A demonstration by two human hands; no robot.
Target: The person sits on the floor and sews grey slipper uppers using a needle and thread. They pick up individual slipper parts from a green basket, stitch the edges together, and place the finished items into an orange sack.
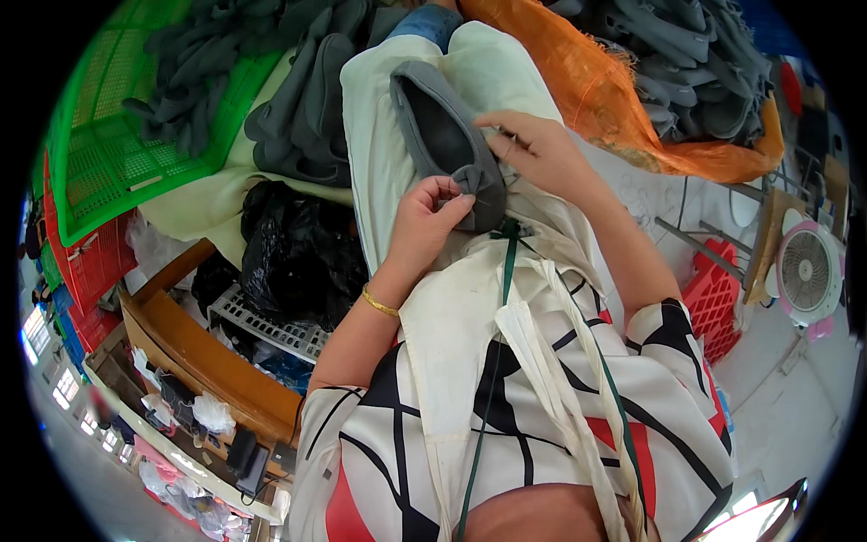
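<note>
A grey slip-on shoe lies on my lap over a cream apron, its toe pointing toward me and its opening facing up. A small grey bow sits on the toe. My left hand is closed on the shoe at the bow, thumb and fingertips pinching there. Just off the shoe's right side is my right hand, its fingers bent and drawn together. Whatever it holds, if anything, is too fine to make out. A dark ring shows on one of its fingers.
Grey shoes are piled at my left, beside a green plastic crate holding more grey pieces. At the far right an orange sack holds many grey shoes. A black plastic bag, a red crate and a fan stand nearby.
</note>
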